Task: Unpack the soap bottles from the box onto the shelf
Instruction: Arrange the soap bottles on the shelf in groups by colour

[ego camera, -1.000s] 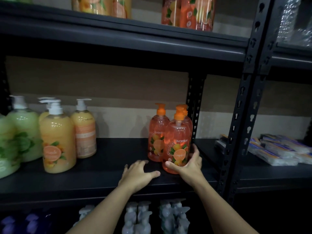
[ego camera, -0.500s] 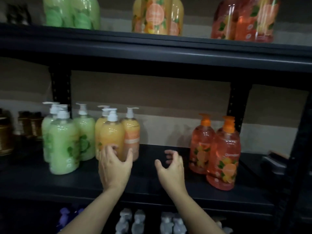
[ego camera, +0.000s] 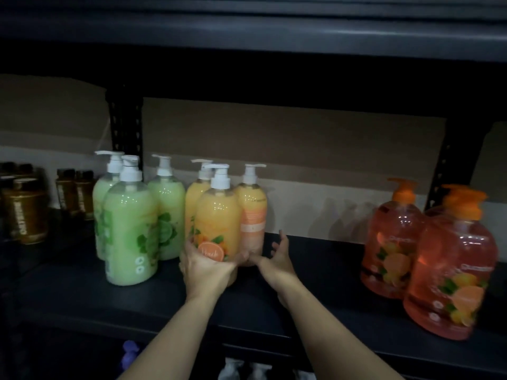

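The box is out of view, and the step in hand looks like tidying bottles already on the shelf (ego camera: pixel 315 286). The left hand (ego camera: pixel 204 268) wraps its fingers and thumb round the lower body of the front yellow soap bottle (ego camera: pixel 218 215), which stands upright near the middle of the shelf. The right hand (ego camera: pixel 277 257) is spread just right of it, thumb reaching toward the base of the rear yellow bottle (ego camera: pixel 253 212); contact cannot be confirmed. Green soap bottles (ego camera: pixel 129 229) stand to the left, orange soap bottles (ego camera: pixel 450 272) well apart to the right. The next move probably calls for a gentle slide or turn, keeping the neighbours upright.
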Demonstrator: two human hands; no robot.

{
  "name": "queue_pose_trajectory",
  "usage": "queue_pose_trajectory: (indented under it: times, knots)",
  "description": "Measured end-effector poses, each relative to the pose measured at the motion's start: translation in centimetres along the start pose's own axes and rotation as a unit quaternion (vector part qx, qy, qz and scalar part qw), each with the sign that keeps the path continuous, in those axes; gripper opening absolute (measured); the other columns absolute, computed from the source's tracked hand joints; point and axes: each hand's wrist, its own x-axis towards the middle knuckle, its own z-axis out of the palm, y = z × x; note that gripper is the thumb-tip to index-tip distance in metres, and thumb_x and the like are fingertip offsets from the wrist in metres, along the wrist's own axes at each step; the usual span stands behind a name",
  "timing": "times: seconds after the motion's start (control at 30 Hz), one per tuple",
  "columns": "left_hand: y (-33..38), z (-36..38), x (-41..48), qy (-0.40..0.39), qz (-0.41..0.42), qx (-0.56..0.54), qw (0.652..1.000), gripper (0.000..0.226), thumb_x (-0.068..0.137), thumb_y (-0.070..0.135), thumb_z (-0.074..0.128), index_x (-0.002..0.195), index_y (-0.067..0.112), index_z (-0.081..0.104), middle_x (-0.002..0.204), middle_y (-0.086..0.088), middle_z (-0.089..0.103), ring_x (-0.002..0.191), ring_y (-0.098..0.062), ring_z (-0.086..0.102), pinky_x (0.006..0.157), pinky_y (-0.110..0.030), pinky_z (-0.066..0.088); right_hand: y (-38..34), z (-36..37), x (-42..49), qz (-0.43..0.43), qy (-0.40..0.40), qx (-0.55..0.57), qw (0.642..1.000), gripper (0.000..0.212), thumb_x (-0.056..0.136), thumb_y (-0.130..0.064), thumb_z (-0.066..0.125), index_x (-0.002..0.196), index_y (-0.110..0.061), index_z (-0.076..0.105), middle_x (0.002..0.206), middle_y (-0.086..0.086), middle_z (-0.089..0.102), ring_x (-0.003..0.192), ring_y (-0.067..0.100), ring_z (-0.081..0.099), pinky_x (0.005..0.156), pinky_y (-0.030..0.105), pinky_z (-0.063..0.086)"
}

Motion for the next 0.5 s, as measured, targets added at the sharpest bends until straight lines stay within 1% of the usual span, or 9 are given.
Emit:
queue_pose_trajectory:
  times: [0.07, 0.13, 0.2, 0.23, 0.27, 0.3, 0.37, 0.43, 0.5]
  knots:
    - [-0.4, 0.1, 0.1, -0.001, 0.002, -0.006, 1.0, 0.13, 0.033, 0.047, 0.096, 0.145, 0.022, 0.033, 0.137, -0.003, 0.045, 0.13, -0.027, 0.043, 0.106, -0.052, 0.043, 0.3, 0.1, 1.2, -0.014, -0.013, -0.003, 1.0, 0.122, 0.072, -0.031, 0.085, 0.155, -0.039, -0.005, 0.162, 0.001, 0.018, 0.146, 0.021, 0.028, 0.116, 0.043, 0.031]
    - [-0.8, 0.2, 0.3, 0.006, 0.009, -0.01, 1.0, 0.124, 0.036, 0.04, 0.095, 0.142, 0.023, 0.034, 0.133, -0.002, 0.046, 0.127, -0.027, 0.046, 0.104, -0.05, 0.045, 0.6, 0.6, 2.3, -0.033, -0.035, 0.004, 0.999, 0.122, 0.072, -0.026, 0.085, 0.156, -0.038, -0.003, 0.16, 0.0, 0.025, 0.137, 0.017, 0.038, 0.11, 0.038, 0.039]
    - [-1.1, 0.3, 0.5, 0.007, 0.013, -0.013, 1.0, 0.12, 0.039, 0.035, 0.094, 0.142, 0.023, 0.034, 0.132, -0.002, 0.047, 0.125, -0.027, 0.047, 0.103, -0.049, 0.046, 0.8, 0.8, 3.2, -0.049, -0.057, 0.019, 0.997, 0.115, 0.074, -0.017, 0.084, 0.155, -0.036, 0.006, 0.148, -0.002, 0.043, 0.118, 0.009, 0.053, 0.089, 0.024, 0.051]
    - [-1.2, 0.4, 0.5, 0.009, 0.016, -0.013, 1.0, 0.119, 0.04, 0.033, 0.094, 0.143, 0.023, 0.034, 0.131, -0.002, 0.047, 0.125, -0.026, 0.047, 0.103, -0.049, 0.046, 0.8, 0.9, 3.5, -0.055, -0.064, 0.024, 0.996, 0.108, 0.074, -0.014, 0.084, 0.152, -0.036, 0.013, 0.139, -0.004, 0.05, 0.111, 0.006, 0.056, 0.077, 0.018, 0.053]
    - [-1.2, 0.4, 0.5, 0.01, 0.018, -0.014, 1.0, 0.12, 0.04, 0.033, 0.094, 0.143, 0.023, 0.033, 0.131, -0.002, 0.048, 0.124, -0.026, 0.048, 0.103, -0.049, 0.046, 0.9, 1.0, 3.7, -0.062, -0.067, 0.02, 0.996, 0.099, 0.075, -0.013, 0.083, 0.148, -0.036, 0.02, 0.133, -0.005, 0.055, 0.107, 0.005, 0.058, 0.069, 0.015, 0.053]
    - [-1.2, 0.5, 0.6, 0.011, 0.018, -0.017, 1.0, 0.121, 0.038, 0.035, 0.094, 0.143, 0.023, 0.034, 0.13, -0.002, 0.049, 0.124, -0.026, 0.049, 0.103, -0.049, 0.047, 1.0, 1.1, 3.9, -0.068, -0.066, 0.009, 0.995, 0.089, 0.075, -0.014, 0.083, 0.142, -0.035, 0.027, 0.128, -0.005, 0.058, 0.107, 0.006, 0.059, 0.069, 0.014, 0.052]
    - [-1.2, 0.5, 0.6, 0.012, 0.014, -0.02, 1.0, 0.121, 0.036, 0.037, 0.093, 0.141, 0.024, 0.036, 0.129, -0.002, 0.05, 0.122, -0.026, 0.051, 0.102, -0.048, 0.048, 1.2, 1.2, 4.1, -0.076, -0.055, -0.017, 0.995, 0.079, 0.076, -0.018, 0.082, 0.136, -0.037, 0.034, 0.123, -0.007, 0.06, 0.11, 0.009, 0.06, 0.08, 0.021, 0.052]
    - [-1.2, 0.5, 0.6, 0.015, 0.011, -0.016, 1.0, 0.12, 0.036, 0.038, 0.093, 0.141, 0.024, 0.036, 0.13, -0.001, 0.05, 0.122, -0.026, 0.051, 0.102, -0.048, 0.048, 1.4, 1.3, 4.1, -0.078, -0.039, -0.024, 0.996, 0.081, 0.076, -0.018, 0.082, 0.14, -0.033, 0.035, 0.123, -0.007, 0.06, 0.112, 0.011, 0.059, 0.091, 0.03, 0.051]
    - [-1.1, 0.5, 0.5, 0.018, 0.009, -0.012, 1.0, 0.12, 0.037, 0.039, 0.094, 0.141, 0.025, 0.036, 0.131, -0.001, 0.05, 0.123, -0.026, 0.051, 0.102, -0.048, 0.048, 1.5, 1.3, 3.9, -0.077, -0.026, -0.029, 0.996, 0.085, 0.075, -0.019, 0.083, 0.144, -0.031, 0.034, 0.126, -0.006, 0.059, 0.115, 0.013, 0.058, 0.099, 0.036, 0.05]
